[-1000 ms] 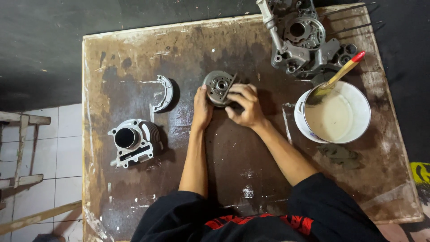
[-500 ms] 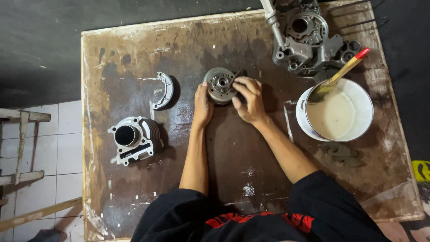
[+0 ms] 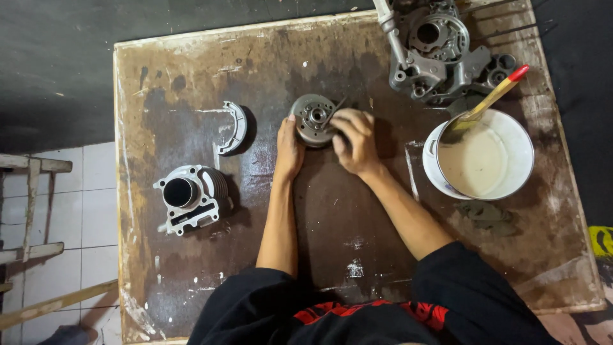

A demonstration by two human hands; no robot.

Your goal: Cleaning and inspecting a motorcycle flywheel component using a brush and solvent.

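A round grey metal engine part with a toothed hub stands on the worn brown table, near its middle. My left hand grips the part's left edge and steadies it. My right hand is closed around a thin dark tool whose tip rests on the part's face.
A curved metal shoe and a finned engine cylinder lie to the left. At the back right sits a grey engine case. A white bucket of pale liquid holds a red-tipped stick. A grey rag lies below it.
My right hand has shifted a little over the round part with the tool. The left hand stays on the part's edge. The view has drifted slightly.
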